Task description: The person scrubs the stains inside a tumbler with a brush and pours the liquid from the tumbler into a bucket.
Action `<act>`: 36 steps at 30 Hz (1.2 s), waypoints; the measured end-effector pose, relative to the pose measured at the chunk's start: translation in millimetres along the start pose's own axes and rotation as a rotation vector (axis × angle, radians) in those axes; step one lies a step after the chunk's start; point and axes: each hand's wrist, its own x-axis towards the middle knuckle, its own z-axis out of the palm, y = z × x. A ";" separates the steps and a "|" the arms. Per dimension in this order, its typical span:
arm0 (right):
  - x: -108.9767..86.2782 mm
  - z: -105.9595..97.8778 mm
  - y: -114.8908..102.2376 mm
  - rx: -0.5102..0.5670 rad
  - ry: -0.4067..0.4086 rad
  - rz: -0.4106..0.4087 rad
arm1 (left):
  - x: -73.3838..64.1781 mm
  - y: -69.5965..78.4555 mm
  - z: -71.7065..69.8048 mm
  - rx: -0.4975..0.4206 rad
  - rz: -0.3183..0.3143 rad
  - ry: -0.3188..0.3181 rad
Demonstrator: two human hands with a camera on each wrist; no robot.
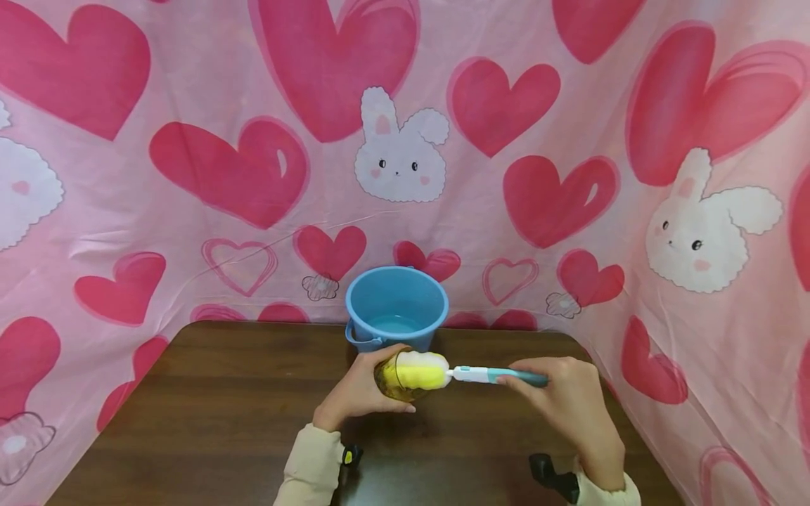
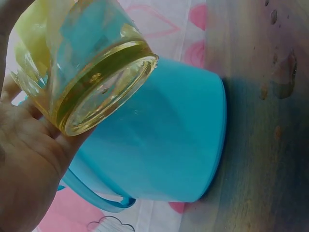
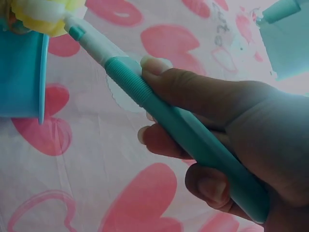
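An amber glass cup [image 2: 104, 92] lies tipped sideways in my left hand [image 1: 359, 390], its mouth toward the right in the head view. Fingers and thumb curl round its wall. My right hand [image 1: 566, 393] grips the teal and white handle [image 3: 169, 125] of a bottle brush. The brush's yellow and white sponge head [image 1: 422, 370] sits partly inside the cup's mouth, with its neck end outside. In the left wrist view the cup's thick round base faces the camera, and yellow sponge shows through the glass.
A blue bucket [image 1: 396, 275] with a handle stands at the back of the brown wooden table [image 1: 253, 393], just beyond the cup. Water drops [image 2: 285, 77] lie on the tabletop. A pink cloth with hearts and rabbits [image 1: 405, 232] hangs behind and at the sides.
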 end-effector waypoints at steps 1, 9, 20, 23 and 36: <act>0.3 -0.5 0.3 -0.008 -0.003 0.014 | 0.3 0.2 0.1 -0.003 0.005 -0.003; 2.7 4.2 -8.9 -0.075 -0.170 0.137 | 0.3 -1.9 -0.1 0.042 0.035 0.023; 3.6 4.7 -16.8 -0.049 -0.290 0.130 | -1.7 -3.6 2.1 0.083 0.009 -0.008; 2.6 4.7 -15.2 -0.034 -0.239 0.078 | -2.5 -3.7 3.1 0.070 -0.011 -0.031; -3.0 -2.4 5.0 -0.035 -0.017 0.072 | -1.9 -2.0 2.3 0.024 -0.046 -0.053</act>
